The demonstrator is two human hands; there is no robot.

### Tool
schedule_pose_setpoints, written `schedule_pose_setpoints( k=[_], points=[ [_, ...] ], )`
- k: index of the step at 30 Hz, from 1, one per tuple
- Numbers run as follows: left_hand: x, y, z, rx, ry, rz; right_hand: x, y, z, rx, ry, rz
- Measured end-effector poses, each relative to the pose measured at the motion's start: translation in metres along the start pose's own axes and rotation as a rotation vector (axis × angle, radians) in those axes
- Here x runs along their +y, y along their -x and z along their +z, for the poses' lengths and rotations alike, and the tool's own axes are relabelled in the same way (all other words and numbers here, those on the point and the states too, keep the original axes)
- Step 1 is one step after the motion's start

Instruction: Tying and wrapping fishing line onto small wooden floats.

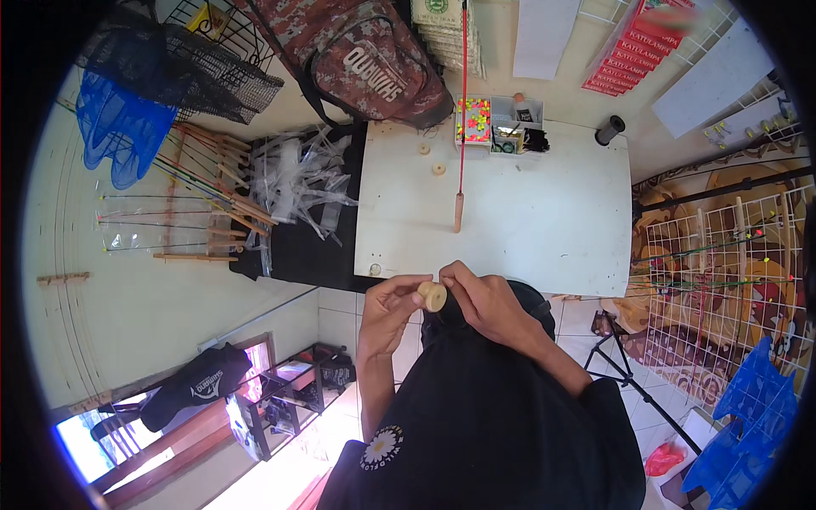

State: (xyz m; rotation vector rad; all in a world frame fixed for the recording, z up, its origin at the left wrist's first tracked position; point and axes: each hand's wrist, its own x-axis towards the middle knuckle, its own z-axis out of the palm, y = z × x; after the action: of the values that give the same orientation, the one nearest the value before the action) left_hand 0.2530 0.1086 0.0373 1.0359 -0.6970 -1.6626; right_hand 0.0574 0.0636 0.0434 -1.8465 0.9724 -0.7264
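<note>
My left hand point(392, 312) grips a small pale wooden spool point(434, 298) between thumb and fingers, in front of my lap. Its round end, with a dark centre hole, faces right. Close beside the spool, the thumb and index finger of my right hand point(488, 299) are pinched together. Whether a thin line lies between them is too small to see. On the white table beyond my hands rests the wooden handle point(458, 213) of a slim fishing rod with a red shaft point(463, 95). Two more pale wooden pieces, a farther one point(424, 148) and a nearer one point(438, 169), sit left of the rod.
A white divided organizer point(491, 148) with bright small floats point(473, 118) and a bottle point(523, 108) stands at the table's back. A dark cylinder point(610, 131) occupies the back right corner. Plastic sleeves point(299, 182) pile up at left. A black tripod point(628, 376) stands right.
</note>
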Motion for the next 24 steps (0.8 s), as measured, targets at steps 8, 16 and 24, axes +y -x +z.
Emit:
schedule_pose_setpoints(
  k=[8, 16, 24],
  points=[
    [-0.006, -0.010, 0.001, 0.146, 0.299, 0.050, 0.016, -0.007, 0.013, 0.091, -0.007, 0.021],
    [-0.018, -0.018, 0.018, 0.399, 0.047, 0.248, 0.007, -0.003, 0.007, -0.078, 0.078, -0.125],
    [-0.017, -0.010, 0.024, 0.238, -0.183, 0.196, -0.004, -0.008, -0.017, -0.040, 0.146, -0.189]
  ],
)
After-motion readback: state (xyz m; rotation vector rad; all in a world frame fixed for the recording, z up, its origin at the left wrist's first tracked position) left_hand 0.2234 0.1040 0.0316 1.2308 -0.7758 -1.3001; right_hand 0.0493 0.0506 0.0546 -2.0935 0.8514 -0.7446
